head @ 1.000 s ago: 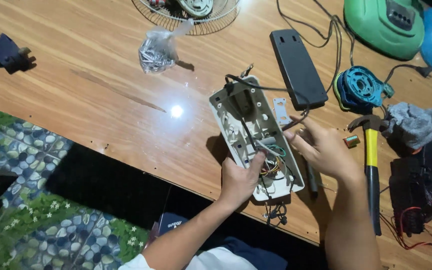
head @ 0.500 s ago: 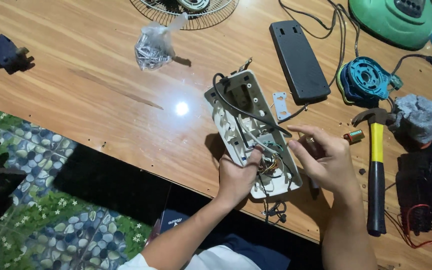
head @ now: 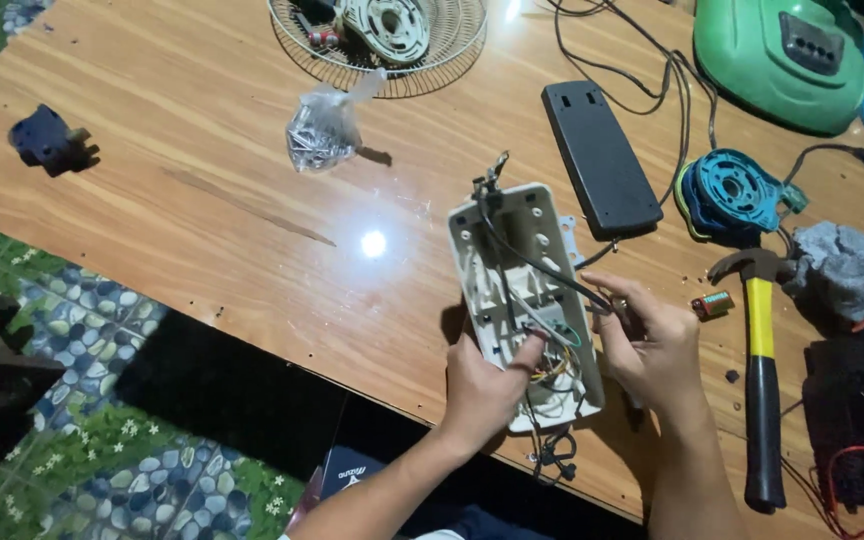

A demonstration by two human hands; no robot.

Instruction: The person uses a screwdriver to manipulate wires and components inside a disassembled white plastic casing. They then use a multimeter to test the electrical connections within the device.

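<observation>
Now your opened white power strip casing (head: 522, 300) sits a little higher on the wooden table (head: 182, 200) than a second ago, wiring side up. Your left hand (head: 482, 385) grips its lower end, thumb among the wires; your right hand (head: 652, 340) pinches the black cable. A hammer (head: 762, 380) lies nearby, patterned floor below.

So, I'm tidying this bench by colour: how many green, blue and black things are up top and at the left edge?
Green: 1, the green housing
Blue: 2, the blue coil reel and dark blue part
Black: 1, the black cover
Total: 4
</observation>
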